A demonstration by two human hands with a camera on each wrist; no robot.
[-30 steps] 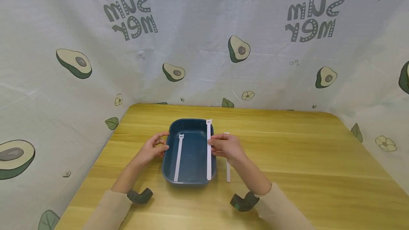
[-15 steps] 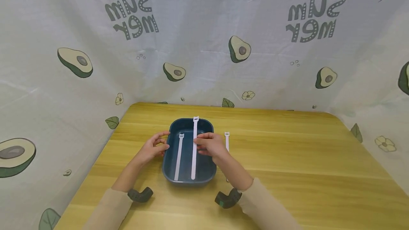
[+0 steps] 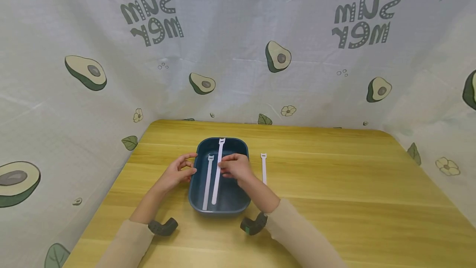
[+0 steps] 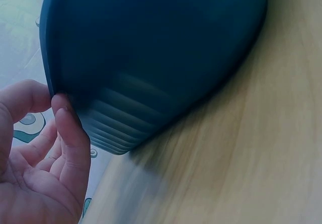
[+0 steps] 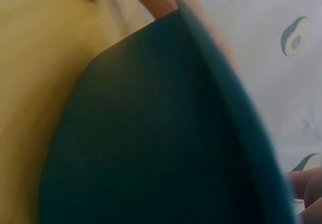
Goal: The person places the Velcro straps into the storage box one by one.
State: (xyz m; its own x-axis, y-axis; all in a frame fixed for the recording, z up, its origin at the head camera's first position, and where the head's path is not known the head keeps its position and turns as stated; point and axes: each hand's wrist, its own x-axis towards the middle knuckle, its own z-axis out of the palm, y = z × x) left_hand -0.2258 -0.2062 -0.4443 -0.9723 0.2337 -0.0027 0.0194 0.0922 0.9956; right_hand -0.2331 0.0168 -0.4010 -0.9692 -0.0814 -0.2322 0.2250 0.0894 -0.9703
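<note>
A dark blue plastic box (image 3: 232, 197) with rounded corners stands on the wooden table. My left hand (image 3: 175, 174) holds its left rim; in the left wrist view the fingertips (image 4: 61, 103) pinch the edge of the box wall (image 4: 156, 48). Over the box, my right hand (image 3: 237, 168) pinches a white hook-and-loop cable tie (image 3: 216, 183) near its middle, slotted head pointing away. Another white cable tie (image 3: 207, 185) lies lengthwise inside the box, just left of the held one. The right wrist view is mostly filled by the box's outer wall (image 5: 131, 133).
A third white cable tie (image 3: 264, 166) lies on the table (image 3: 327, 185) right of the box, its near end hidden behind my right forearm. Dark camera mounts (image 3: 163, 227) sit at both wrists. A printed avocado curtain (image 3: 241, 94) hangs behind the table.
My right hand has carried the cable tie leftward from the box's right rim to over its middle, near the tie inside. My left hand has stayed at the left rim.
</note>
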